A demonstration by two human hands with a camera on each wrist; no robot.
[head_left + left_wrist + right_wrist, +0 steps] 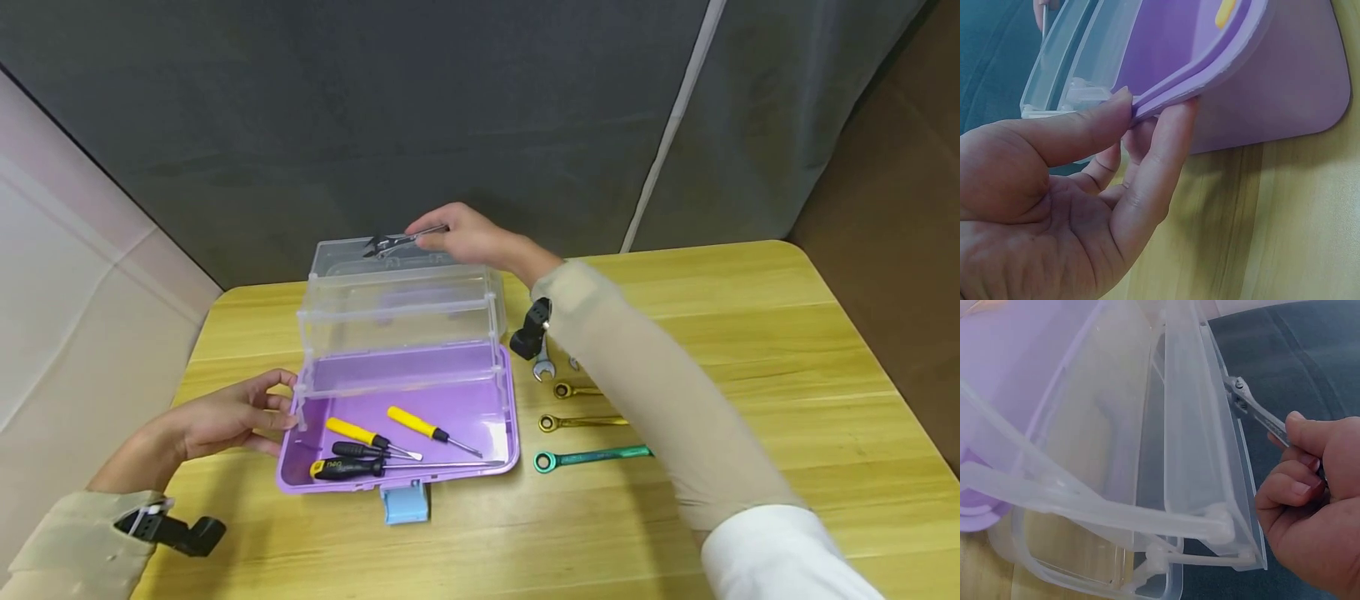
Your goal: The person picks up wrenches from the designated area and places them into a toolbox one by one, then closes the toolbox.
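A purple toolbox [468,417] stands open on the table, its clear trays [397,292] fanned out toward the back. At its left side, my left hand [240,414] pinches the rim between thumb and fingers, as the left wrist view shows. My right hand [472,236] grips the handle of a silver adjustable wrench [1266,419] over the rearmost tray, the wrench head pointing left. In the box's purple bottom lie two yellow-handled screwdrivers [352,431], a small black-handled one [356,450] and a longer black and yellow screwdriver [345,468].
Right of the box lie a green ratchet wrench [592,457], two gold ratchet wrenches [581,422] and a silver open-end wrench [543,368], partly hidden by my right forearm. A blue latch [405,504] hangs at the box's front. A dark curtain [375,125] rises behind the table.
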